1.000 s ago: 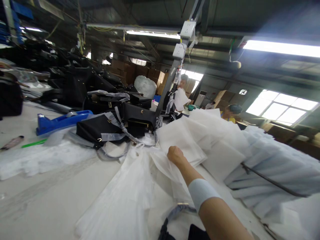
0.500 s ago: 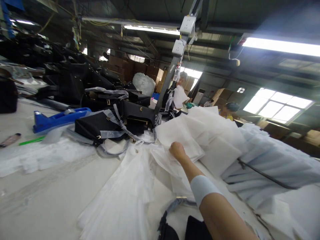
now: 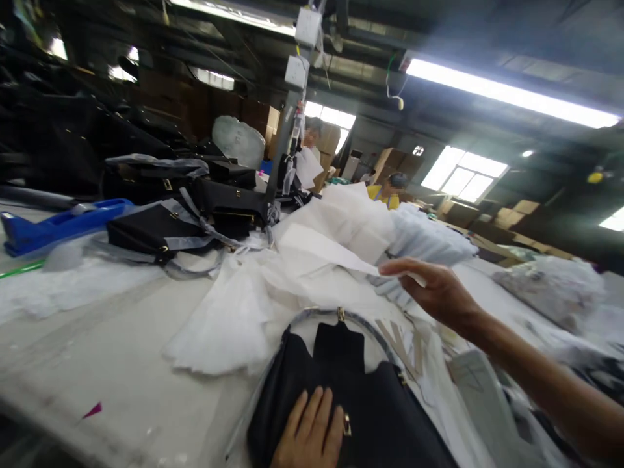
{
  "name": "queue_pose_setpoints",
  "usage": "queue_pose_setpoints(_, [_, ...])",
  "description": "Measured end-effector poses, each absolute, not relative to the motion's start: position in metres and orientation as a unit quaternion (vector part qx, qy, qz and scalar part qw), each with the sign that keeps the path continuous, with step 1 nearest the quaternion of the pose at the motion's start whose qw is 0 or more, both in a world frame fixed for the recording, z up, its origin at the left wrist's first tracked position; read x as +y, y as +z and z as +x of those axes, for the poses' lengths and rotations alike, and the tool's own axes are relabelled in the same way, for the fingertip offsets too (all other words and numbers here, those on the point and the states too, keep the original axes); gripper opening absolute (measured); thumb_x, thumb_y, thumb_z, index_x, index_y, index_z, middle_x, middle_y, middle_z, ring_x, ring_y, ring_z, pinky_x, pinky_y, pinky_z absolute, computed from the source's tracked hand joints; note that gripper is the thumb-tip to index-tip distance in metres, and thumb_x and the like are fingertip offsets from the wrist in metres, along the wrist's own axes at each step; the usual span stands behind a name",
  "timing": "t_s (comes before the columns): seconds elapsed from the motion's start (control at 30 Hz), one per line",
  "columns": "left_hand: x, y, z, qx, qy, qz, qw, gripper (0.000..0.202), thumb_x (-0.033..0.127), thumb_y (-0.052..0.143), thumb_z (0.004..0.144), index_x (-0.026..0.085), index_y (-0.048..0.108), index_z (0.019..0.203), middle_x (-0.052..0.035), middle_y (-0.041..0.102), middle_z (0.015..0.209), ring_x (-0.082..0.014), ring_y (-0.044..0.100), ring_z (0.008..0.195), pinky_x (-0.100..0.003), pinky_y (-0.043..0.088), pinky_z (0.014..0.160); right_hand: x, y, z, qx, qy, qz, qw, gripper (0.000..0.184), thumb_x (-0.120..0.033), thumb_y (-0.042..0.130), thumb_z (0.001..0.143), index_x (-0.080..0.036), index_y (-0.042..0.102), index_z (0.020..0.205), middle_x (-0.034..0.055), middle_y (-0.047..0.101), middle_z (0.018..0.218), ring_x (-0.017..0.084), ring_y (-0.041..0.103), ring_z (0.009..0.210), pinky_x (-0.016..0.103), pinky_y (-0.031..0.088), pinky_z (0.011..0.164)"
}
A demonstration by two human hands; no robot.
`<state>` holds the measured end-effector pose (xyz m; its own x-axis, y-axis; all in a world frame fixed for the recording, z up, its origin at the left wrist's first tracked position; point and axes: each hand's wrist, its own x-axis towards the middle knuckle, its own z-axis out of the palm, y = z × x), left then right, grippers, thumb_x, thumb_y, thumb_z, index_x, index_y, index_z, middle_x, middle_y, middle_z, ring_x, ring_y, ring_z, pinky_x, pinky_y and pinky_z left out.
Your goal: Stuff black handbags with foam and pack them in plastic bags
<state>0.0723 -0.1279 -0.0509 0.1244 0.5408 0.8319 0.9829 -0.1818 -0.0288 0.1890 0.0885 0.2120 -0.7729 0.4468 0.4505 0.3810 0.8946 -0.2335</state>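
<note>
My left hand (image 3: 312,432) lies flat on the front of a black handbag (image 3: 390,409), its fingers stretched out beside a gold clasp (image 3: 346,425). The bag rests at the near edge of the view, its wrapped handle (image 3: 312,313) arching away from me and its flap standing up. To the right, my right hand (image 3: 436,291) pinches the corner of a thin white sheet (image 3: 322,248) between thumb and fingers. The sheet stretches leftward over a pile of similar white sheets (image 3: 355,211). A fan of white bags or sheets (image 3: 224,318) lies left of the handbag.
More black handbags (image 3: 151,231) are heaped at the left, near a blue tape dispenser (image 3: 63,224). A grey post (image 3: 285,136) with socket boxes rises behind. Bluish-white padding (image 3: 429,237) and a bulging clear bag (image 3: 556,286) sit at the right. Other people (image 3: 312,136) are farther back.
The view has turned right and down, showing more of the handbag. My right hand has come away from the sheet pile to the right, drawing a sheet. My left hand has appeared on the bag.
</note>
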Motion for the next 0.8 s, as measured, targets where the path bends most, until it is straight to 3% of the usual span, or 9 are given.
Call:
queue_pose_setpoints(0.1, [-0.135,-0.036,0.077,-0.602,-0.352,-0.674,0.244,0.053,0.056,0.052,0.09,0.018,0.06,0.124,-0.0102,0.066,0.125,-0.0245,0.06,0.117,-0.038,0.047,0.1,0.026,0.176,0.256,-0.962,0.1,-0.2,0.154,0.036,-0.012,0.042,0.086,-0.026,0.071,0.101,0.0056,0.074,0.101,0.021,0.069,0.097,0.033,0.054,0.086])
queue_pose_setpoints(0.17, [-0.14,-0.026,0.081,-0.625,-0.346,-0.673,0.193,0.049,0.053,0.056,0.089,0.018,0.061,0.123,-0.0096,0.065,0.126,-0.0251,0.059,0.118,-0.042,0.045,0.102,-0.008,0.148,0.285,-0.971,0.125,-0.202,0.034,0.041,-0.008,0.04,0.084,-0.027,0.071,0.103,0.0054,0.074,0.104,0.02,0.07,0.096,0.031,0.056,0.083])
queue_pose_setpoints(0.23, [-0.144,-0.019,0.085,-0.633,-0.346,-0.676,0.151,0.041,0.049,0.06,0.088,0.019,0.065,0.115,-0.0083,0.068,0.12,-0.0247,0.061,0.115,-0.044,0.044,0.105,-0.031,0.132,0.297,-0.973,0.104,-0.205,-0.03,0.045,-0.006,0.044,0.078,-0.026,0.07,0.108,0.0078,0.07,0.116,0.023,0.066,0.108,0.036,0.053,0.092])
queue_pose_setpoints(0.3, [-0.146,-0.016,0.087,-0.642,-0.35,-0.672,0.119,0.03,0.043,0.064,0.087,0.02,0.068,0.106,-0.0068,0.071,0.108,-0.0244,0.063,0.107,-0.045,0.044,0.103,-0.045,0.13,0.294,-0.968,0.092,-0.224,-0.064,0.044,-0.01,0.053,0.075,-0.025,0.069,0.113,0.0105,0.065,0.127,0.028,0.061,0.117,0.042,0.049,0.1])
queue_pose_setpoints(0.4, [-0.148,-0.014,0.086,-0.649,-0.343,-0.671,0.106,0.021,0.036,0.064,0.088,0.02,0.069,0.1,-0.0056,0.072,0.095,-0.0254,0.066,0.098,-0.047,0.048,0.096,-0.051,0.135,0.273,-0.946,0.114,-0.286,-0.101,0.044,-0.028,0.069,0.073,-0.022,0.067,0.117,0.0136,0.067,0.121,0.033,0.064,0.109,0.048,0.05,0.096])
queue_pose_setpoints(0.47, [-0.148,-0.013,0.084,-0.646,-0.329,-0.679,0.114,0.021,0.035,0.061,0.089,0.019,0.068,0.102,-0.0061,0.072,0.093,-0.0261,0.066,0.096,-0.047,0.049,0.092,-0.05,0.128,0.256,-0.945,0.116,-0.294,-0.08,0.065,-0.038,0.077,0.068,-0.019,0.061,0.128,0.0171,0.062,0.129,0.036,0.06,0.116,0.05,0.046,0.1])
queue_pose_setpoints(0.57, [-0.149,-0.012,0.082,-0.646,-0.312,-0.686,0.117,0.02,0.034,0.059,0.09,0.019,0.067,0.101,-0.0053,0.072,0.09,-0.0248,0.066,0.09,-0.044,0.05,0.088,-0.046,0.103,0.242,-0.956,0.14,-0.247,-0.075,0.095,-0.039,0.084,0.062,-0.014,0.044,0.145,0.0211,0.043,0.149,0.037,0.04,0.137,0.053,0.029,0.114])
queue_pose_setpoints(0.7, [-0.152,-0.012,0.079,-0.623,-0.328,-0.7,0.119,0.02,0.033,0.059,0.09,0.021,0.063,0.106,-0.0028,0.072,0.094,-0.0215,0.066,0.086,-0.038,0.05,0.085,-0.042,0.082,0.249,-0.951,0.195,-0.22,-0.093,0.077,-0.039,0.076,0.077,-0.012,0.046,0.143,0.0203,0.044,0.147,0.034,0.038,0.139,0.054,0.022,0.117])
queue_pose_setpoints(0.8, [-0.155,-0.01,0.077,-0.592,-0.346,-0.719,0.111,0.013,0.031,0.056,0.092,0.022,0.063,0.1,-0.0007,0.071,0.089,-0.019,0.065,0.081,-0.033,0.05,0.077,-0.039,0.083,0.253,-0.956,0.209,-0.2,-0.037,0.046,-0.035,0.067,0.085,-0.018,0.062,0.128,0.0144,0.061,0.133,0.03,0.053,0.127,0.047,0.033,0.112])
